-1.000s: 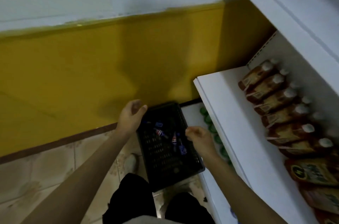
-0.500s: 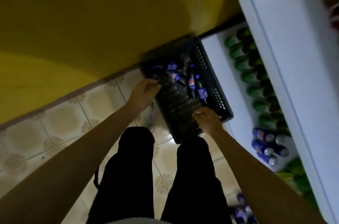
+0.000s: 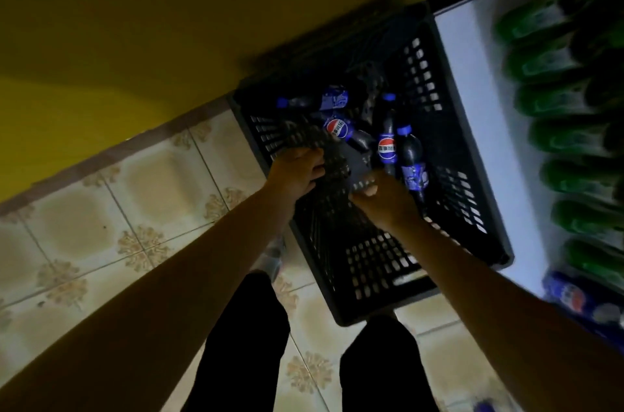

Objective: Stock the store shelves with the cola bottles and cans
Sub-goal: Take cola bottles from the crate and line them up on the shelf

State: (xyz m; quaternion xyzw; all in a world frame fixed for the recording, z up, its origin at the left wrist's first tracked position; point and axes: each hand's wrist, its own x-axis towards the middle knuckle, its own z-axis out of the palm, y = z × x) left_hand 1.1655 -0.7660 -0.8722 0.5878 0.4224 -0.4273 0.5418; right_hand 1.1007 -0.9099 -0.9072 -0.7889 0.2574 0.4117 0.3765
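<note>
Four cola bottles counted loose on the bottom of the black crate, lying at odd angles toward its 12 o'clock end; no cans made out among them. Crate down on the tiled floor, close beside the white bottom shelf at 3 o'clock.

Already stocked there: a row of green bottles from 1 to 3 o'clock, and a few shelved colas at 4 o'clock. Judged well along, then, with only this small remainder to move across.

Left hand set over the crate's 9 o'clock wall, fingers curled inward; gripping the wall or nothing, impossible to tell in the blur. Right hand lower in the crate, knuckles bent, just beside the nearest bottle; any hold on it not shown.
</note>
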